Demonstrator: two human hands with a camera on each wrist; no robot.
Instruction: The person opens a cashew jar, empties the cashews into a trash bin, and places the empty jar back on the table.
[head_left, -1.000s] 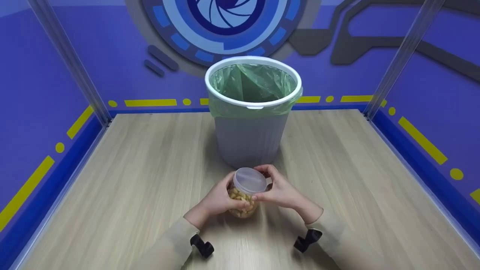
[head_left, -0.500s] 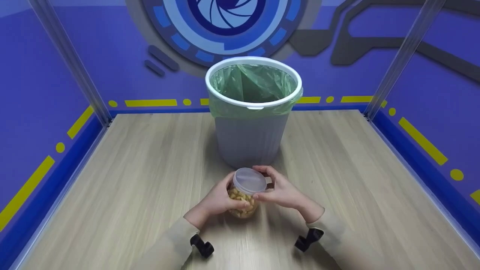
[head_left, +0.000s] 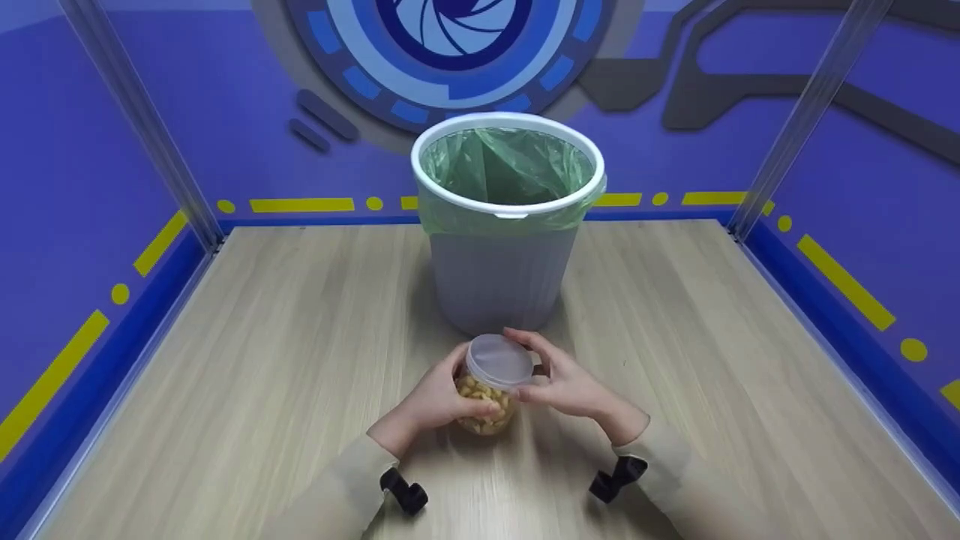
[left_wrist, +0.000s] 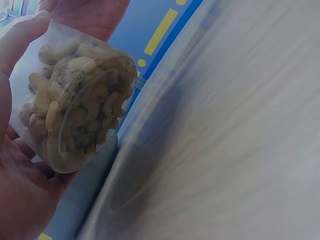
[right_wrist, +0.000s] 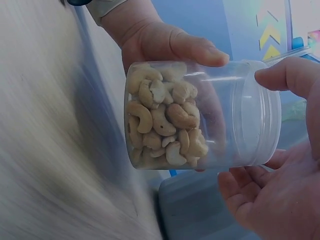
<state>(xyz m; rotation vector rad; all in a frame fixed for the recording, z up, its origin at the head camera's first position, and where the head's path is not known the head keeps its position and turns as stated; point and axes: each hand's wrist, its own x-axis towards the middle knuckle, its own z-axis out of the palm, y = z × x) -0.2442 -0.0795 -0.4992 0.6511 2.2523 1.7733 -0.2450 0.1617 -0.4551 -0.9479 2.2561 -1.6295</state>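
Note:
A clear plastic jar [head_left: 486,409] partly filled with cashews [right_wrist: 162,117] stands in front of the bin, raised off the table in the wrist views. Around its left side the left hand [head_left: 439,394] curls, thumb across the front. The right hand [head_left: 566,381] pinches the rim of the translucent screw lid [head_left: 499,361], thumb on the near side and fingers on the far side. In the right wrist view the lid [right_wrist: 267,115] sits on the jar's mouth, and the right thumb presses its edge. The jar's upper part holds no nuts.
Just behind the jar stands a grey waste bin [head_left: 499,277] with a white rim [head_left: 510,212] and a green bag liner [head_left: 517,161]. Under everything lies a wood-grain table [head_left: 300,315]. Blue printed walls [head_left: 195,97] enclose its back and sides.
The right hand's thumb and fingers have shifted slightly around the lid's rim, the fingertips moving left over the far side. The left hand and the jar stay in place.

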